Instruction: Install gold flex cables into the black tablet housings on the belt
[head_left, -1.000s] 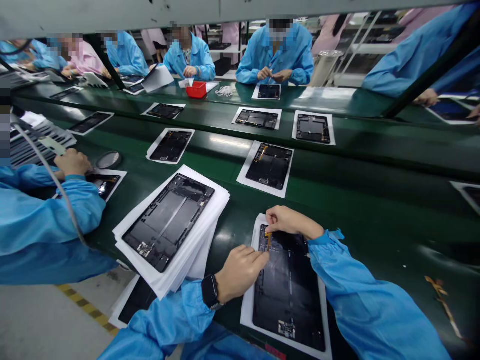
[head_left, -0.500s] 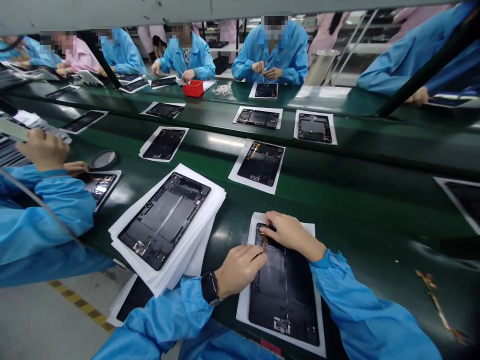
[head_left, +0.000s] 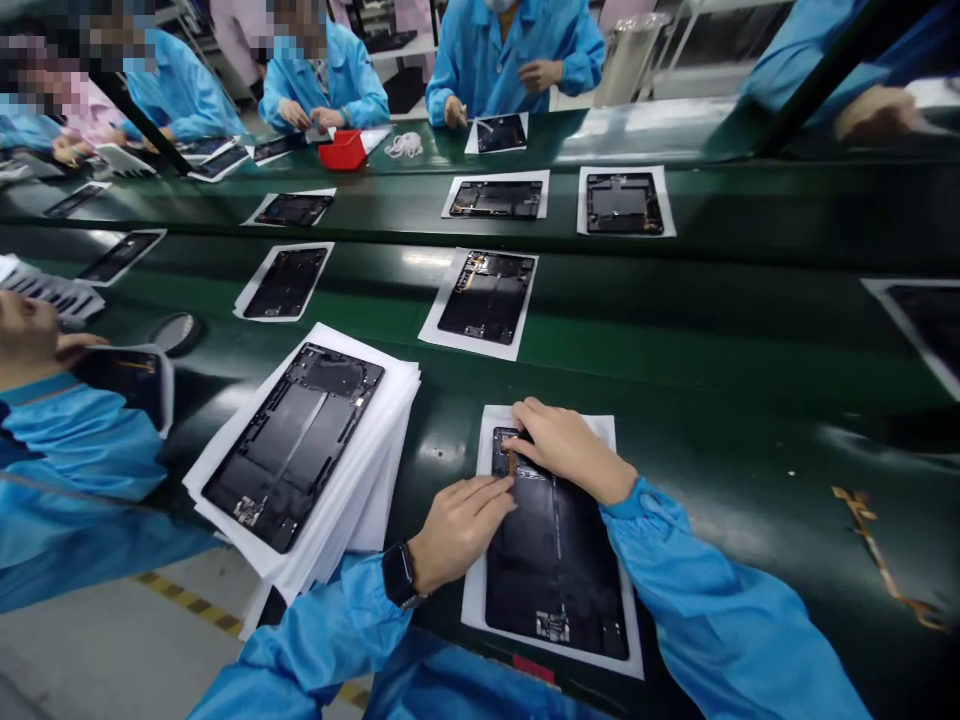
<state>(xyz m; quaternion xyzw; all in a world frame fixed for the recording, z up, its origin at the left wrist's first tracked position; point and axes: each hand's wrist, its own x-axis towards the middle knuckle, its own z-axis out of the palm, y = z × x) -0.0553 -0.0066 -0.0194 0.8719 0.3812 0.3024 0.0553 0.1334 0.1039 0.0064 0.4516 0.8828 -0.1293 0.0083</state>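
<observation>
Right hand [head_left: 566, 450] has lowered, apparently touching one orange strip [head_left: 511, 464].

Long glossy green bench [head_left: 720, 340], pale light reflections [head_left: 427, 258]; grey floor [head_left: 82, 655], yellow-black stripe [head_left: 187, 603]

On your left, the thick stack of white sheets [head_left: 352, 512] bearing a black rectangular tablet shell [head_left: 296, 445] blocks a low sweep; a narrow strip of glossy green bench [head_left: 441, 430] beyond your left hand [head_left: 461, 530] lets you through. Past your right hand [head_left: 566, 450], you have wide room to the thin orange-brown flex cable [head_left: 876, 555].
</observation>
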